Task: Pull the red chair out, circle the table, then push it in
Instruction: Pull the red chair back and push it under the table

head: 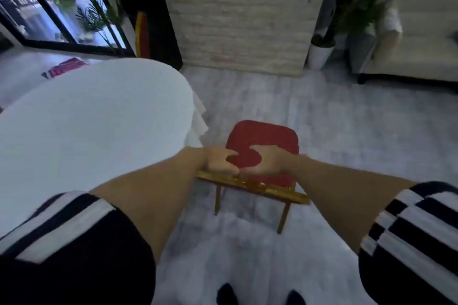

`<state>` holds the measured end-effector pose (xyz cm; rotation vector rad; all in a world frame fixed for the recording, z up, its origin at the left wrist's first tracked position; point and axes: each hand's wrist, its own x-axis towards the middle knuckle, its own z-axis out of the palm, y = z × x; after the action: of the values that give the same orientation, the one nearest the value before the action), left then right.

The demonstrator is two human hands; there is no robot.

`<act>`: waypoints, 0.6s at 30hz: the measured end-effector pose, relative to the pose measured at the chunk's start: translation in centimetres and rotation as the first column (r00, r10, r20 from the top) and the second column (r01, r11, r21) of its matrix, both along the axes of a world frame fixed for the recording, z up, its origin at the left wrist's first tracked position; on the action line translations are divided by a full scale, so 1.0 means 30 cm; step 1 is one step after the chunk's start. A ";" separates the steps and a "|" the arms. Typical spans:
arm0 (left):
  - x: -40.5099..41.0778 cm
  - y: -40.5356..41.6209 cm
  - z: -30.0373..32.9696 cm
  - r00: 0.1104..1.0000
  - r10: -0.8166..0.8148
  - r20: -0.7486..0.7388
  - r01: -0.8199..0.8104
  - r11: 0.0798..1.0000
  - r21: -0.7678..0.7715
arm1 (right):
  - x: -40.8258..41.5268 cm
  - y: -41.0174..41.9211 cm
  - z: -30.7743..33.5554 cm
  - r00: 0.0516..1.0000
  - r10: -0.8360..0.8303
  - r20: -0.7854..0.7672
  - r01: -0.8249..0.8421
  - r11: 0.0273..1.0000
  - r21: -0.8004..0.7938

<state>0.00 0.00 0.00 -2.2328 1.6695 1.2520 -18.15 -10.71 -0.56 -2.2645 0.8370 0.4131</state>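
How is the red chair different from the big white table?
The red cushioned chair with gold frame is bright and small with thin bare legs; the round white-clothed table is pale, far wider, its legs hidden by cloth. Both hands grip the chair; nothing touches the table. Both stand on the grey floor.

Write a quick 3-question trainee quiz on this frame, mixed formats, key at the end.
1. True or false: both hands grip the gold top rail of the red chair.
2. Multiple choice: where does the chair stand relative to the white-clothed table? A) tucked under it B) clear of its edge, on open floor C) lying on its side
3. Fill in: beside the brick pillar, on the floor, stands a white ____ holding a plant.

Key:
1. True: the left hand and right hand close on the rail side by side.
2. B
3. pot
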 end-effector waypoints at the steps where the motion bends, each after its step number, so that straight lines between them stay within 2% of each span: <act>1: 0.003 0.013 -0.046 0.999 -0.033 -0.001 0.033 0.999 0.036 | -0.014 0.028 -0.020 1.000 0.024 -0.006 -0.023 0.999 0.039; 2: 0.001 0.017 -0.064 0.997 -0.072 -0.011 0.073 0.995 0.066 | -0.019 0.048 -0.031 0.999 0.044 -0.030 -0.042 0.997 0.059; 4: -0.013 0.055 -0.107 0.991 -0.114 0.063 0.109 0.990 0.091 | -0.048 0.103 -0.094 0.997 0.035 -0.066 -0.030 0.997 0.077; 8: -0.024 0.048 -0.120 0.974 -0.186 0.128 0.188 0.982 -0.008 | -0.029 0.130 -0.149 0.998 0.028 -0.051 -0.031 0.998 -0.061; 14: -0.033 0.073 -0.146 0.961 -0.167 0.218 0.185 0.981 -0.064 | -0.040 0.149 -0.155 0.999 -0.012 -0.045 0.008 0.995 -0.102; 18: -0.063 0.078 -0.137 0.947 -0.126 0.294 0.155 0.985 -0.077 | -0.054 0.137 -0.168 0.999 0.033 -0.041 -0.038 0.991 -0.128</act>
<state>-1.88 2.34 -4.12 -2.1752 1.7707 0.7819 -19.76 -6.61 -5.60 -2.4005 0.8659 0.4317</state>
